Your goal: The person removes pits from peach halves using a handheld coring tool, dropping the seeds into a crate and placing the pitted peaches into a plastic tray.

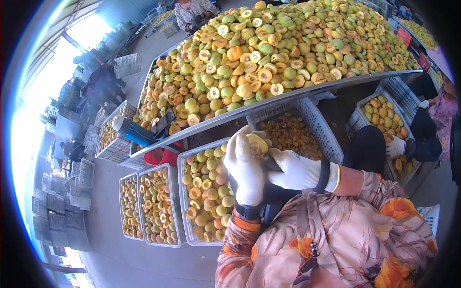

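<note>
Both my hands wear white gloves. My left hand grips a yellow cut fruit half between thumb and fingers, raised in front of my chest. My right hand is closed on a small dark tool held against that fruit; the tool's tip is hard to make out. Behind my hands, a plastic crate holds small brown-orange scraps. To their left, a crate of yellow-green fruit halves stands beside more crates of halves.
A long metal-edged table heaped with fruit halves spans ahead, with a blue cylinder at its near-left corner. At right, a co-worker's gloved hand is by a fruit crate. Other people and stacked crates occupy the left background.
</note>
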Demonstrator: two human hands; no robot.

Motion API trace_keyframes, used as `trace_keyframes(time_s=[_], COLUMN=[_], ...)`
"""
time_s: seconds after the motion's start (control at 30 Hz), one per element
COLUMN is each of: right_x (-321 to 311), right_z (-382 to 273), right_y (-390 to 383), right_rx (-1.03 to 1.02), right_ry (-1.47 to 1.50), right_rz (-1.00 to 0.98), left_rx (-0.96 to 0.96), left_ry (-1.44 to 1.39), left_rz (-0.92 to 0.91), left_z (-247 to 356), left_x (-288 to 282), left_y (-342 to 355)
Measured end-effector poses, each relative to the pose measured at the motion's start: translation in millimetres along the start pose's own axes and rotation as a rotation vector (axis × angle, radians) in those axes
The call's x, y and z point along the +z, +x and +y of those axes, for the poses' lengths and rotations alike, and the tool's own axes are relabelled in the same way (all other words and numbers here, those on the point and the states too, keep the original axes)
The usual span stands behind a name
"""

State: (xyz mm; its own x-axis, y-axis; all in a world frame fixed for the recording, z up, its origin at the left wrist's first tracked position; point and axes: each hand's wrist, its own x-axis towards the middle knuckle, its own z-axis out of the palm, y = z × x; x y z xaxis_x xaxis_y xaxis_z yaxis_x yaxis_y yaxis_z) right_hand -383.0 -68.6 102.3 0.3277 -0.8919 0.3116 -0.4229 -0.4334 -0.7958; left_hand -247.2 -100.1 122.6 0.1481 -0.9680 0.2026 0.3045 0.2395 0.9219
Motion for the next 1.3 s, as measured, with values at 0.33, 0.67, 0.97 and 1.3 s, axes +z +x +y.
trace_keyframes(time_s=[0.33, 0.67, 0.97, 1.3], right_x=[-51, -59, -5, 6], right_z=[-9, 93, 166, 187], right_y=[-1, -15, -43, -36], right_rx=[0.416, 0.502, 0.605, 0.675], right_ry=[0.689, 0.025, -0.363, -0.329], right_rz=[-0.611, -0.532, -0.674, -0.864], left_rx=[-0.070, -0.137, -0.474, -0.979], left_ry=[-0.227, 0.309, 1.278, 1.653], left_rz=[-0.452, 0.173, 0.534, -0.136], left_z=[-1, -18, -84, -90], left_x=[12, -135, -379, -334], left_y=[7, 11, -142, -83])
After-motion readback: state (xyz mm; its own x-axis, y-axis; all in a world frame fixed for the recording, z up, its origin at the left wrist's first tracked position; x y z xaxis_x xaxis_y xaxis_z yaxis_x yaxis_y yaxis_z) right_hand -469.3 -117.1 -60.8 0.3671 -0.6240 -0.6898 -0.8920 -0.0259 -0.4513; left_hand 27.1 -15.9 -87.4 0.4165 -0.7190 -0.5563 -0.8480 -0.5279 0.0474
